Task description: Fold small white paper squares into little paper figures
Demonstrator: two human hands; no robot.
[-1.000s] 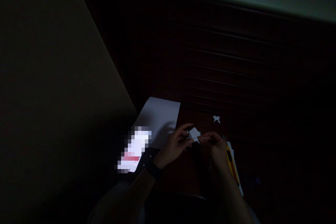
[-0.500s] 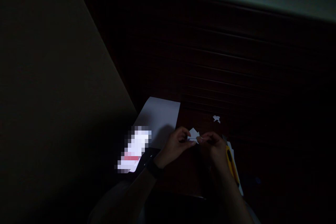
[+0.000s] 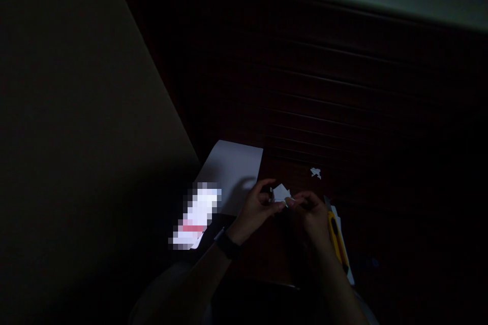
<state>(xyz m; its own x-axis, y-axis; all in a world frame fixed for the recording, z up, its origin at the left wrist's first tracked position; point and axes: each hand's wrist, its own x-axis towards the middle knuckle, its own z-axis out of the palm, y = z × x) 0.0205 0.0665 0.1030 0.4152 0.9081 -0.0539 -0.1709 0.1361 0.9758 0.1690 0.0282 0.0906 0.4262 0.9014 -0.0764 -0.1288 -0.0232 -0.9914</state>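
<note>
The scene is very dark. Both hands meet over a dark wooden table (image 3: 343, 111) and pinch a small white folded piece of paper (image 3: 281, 193). My left hand (image 3: 257, 210), with a dark watch on the wrist, grips the paper's left side with thumb and fingers. From the right, my right hand (image 3: 310, 213) pinches the same paper with closed fingertips. A smaller white paper scrap (image 3: 315, 172) lies on the table just beyond the hands.
A white sheet of paper (image 3: 232, 167) lies left of the hands, with a blurred white and red item (image 3: 196, 218) on its near end. A yellow utility knife (image 3: 337, 238) rests on white paper beside my right wrist. A pale wall fills the left side.
The left hand's fingers closed over the paper and have opened a little again. The hands and the paper stay in the same spot.
</note>
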